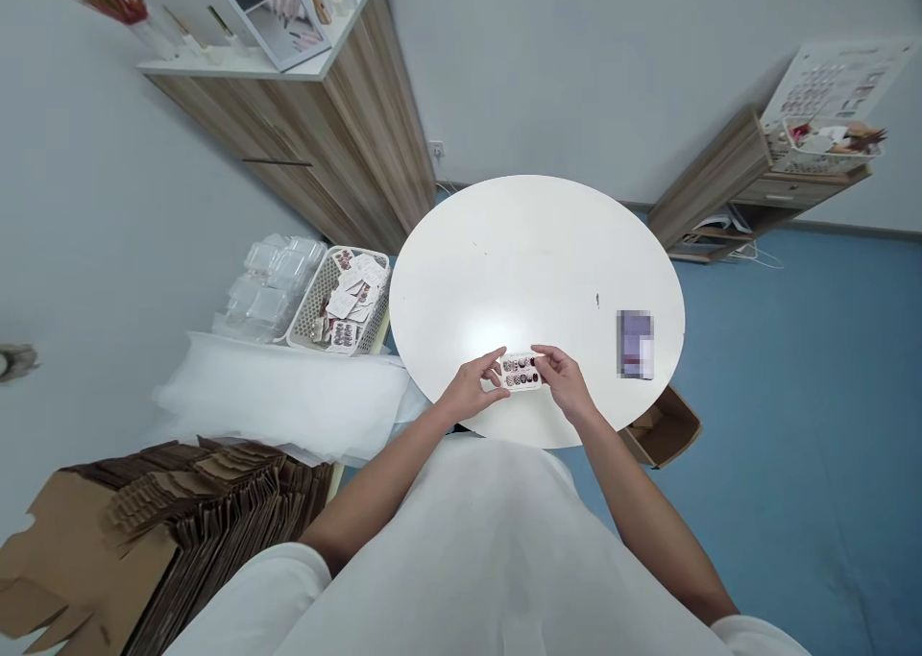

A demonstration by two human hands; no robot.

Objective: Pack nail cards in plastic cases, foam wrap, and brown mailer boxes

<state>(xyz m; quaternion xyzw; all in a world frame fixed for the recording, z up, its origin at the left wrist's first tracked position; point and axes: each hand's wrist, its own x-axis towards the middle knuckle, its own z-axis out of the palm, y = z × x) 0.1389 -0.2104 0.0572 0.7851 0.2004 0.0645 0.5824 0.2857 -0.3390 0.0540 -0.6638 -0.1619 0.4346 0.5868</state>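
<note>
A small white card of press-on nails, with dark and patterned nails in rows, lies at the near edge of the round white table. My left hand pinches its left end with thumb and fingers. My right hand grips its right end, fingers curled over the top edge. Both hands hold the card just above or on the tabletop; I cannot tell which.
A blurred purple phone-like object lies on the table's right side. A white basket of more nail cards and clear plastic boxes sit left. Flattened brown cartons are stacked at lower left. An open cardboard box stands under the table.
</note>
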